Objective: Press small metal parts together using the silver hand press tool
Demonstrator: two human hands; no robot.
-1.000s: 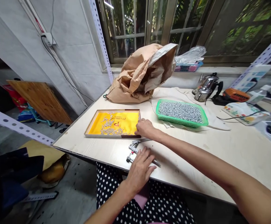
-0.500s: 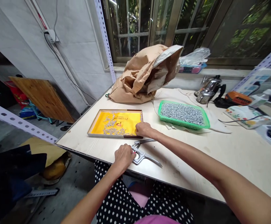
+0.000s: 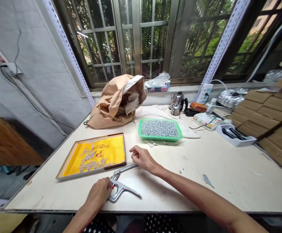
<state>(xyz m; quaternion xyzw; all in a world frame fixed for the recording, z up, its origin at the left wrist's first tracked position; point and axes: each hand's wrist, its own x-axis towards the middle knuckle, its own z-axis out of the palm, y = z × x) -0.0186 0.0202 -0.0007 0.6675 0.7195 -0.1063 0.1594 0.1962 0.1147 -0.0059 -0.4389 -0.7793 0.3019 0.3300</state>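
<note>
My left hand (image 3: 99, 191) is closed around the head end of grey metal spring-loaded pliers (image 3: 121, 189), which lie on the table with handles spread to the right. A small red spot shows beside my fingertips. My right hand (image 3: 143, 158) is pinched closed by the end of the upper handle. What its fingers hold is too small to make out. Left of it lies a shallow cardboard tray (image 3: 69, 154) with a yellow base, bearing many small metal pins (image 3: 92, 164). Behind my right hand stands a green plastic basket (image 3: 160, 138) full of similar silvery pieces (image 3: 159, 128).
A crumpled brown paper bag (image 3: 112, 103) stands at the back left. Toward the back right are a metal kettle (image 3: 178, 98), an orange tool (image 3: 198, 107) and a white container (image 3: 236, 137). Cardboard (image 3: 267, 119) is stacked at right. A grey scrap (image 3: 207, 180) lies on the table.
My right hand has left the tray's right edge and moved back over the pliers' upper handle. My left hand stays on the pliers. The view has turned right.
</note>
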